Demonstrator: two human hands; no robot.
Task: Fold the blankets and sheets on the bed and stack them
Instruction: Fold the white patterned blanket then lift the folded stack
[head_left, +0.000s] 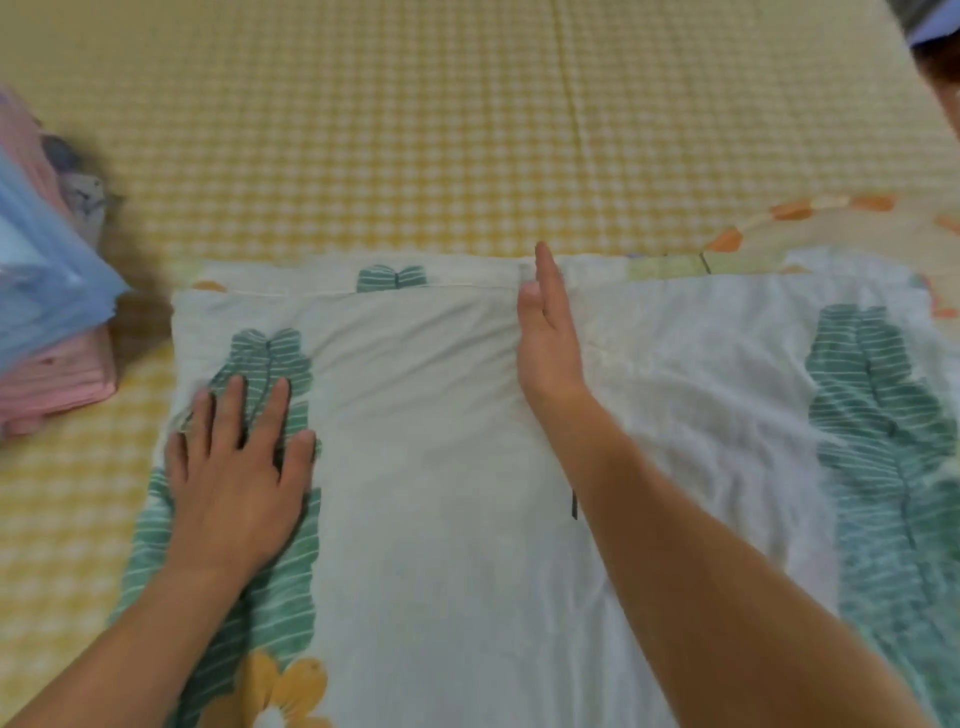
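Head view looks down on the bed with its yellow-and-white checked cover (415, 130), which fills most of the frame. Spread across the near part of it lies the white sheet printed with green striped leaves and yellow flowers (431, 467), partly folded, so a doubled layer sits on the left half with a straight folded edge along the far side (the right half is a bit blurry). At the bed's left edge sits a stack of folded pink and blue fabrics (47, 322), just beside the sheet but not touching it, as far as I can tell. The left hand (236, 462) rests palm down on a green leaf print near the sheet's left edge, fingers spread apart and flat. The right hand (548, 332) stands on its side edge along the middle of the sheet, fingers straight and held together, tips reaching the far folded edge. Neither hand grips anything.
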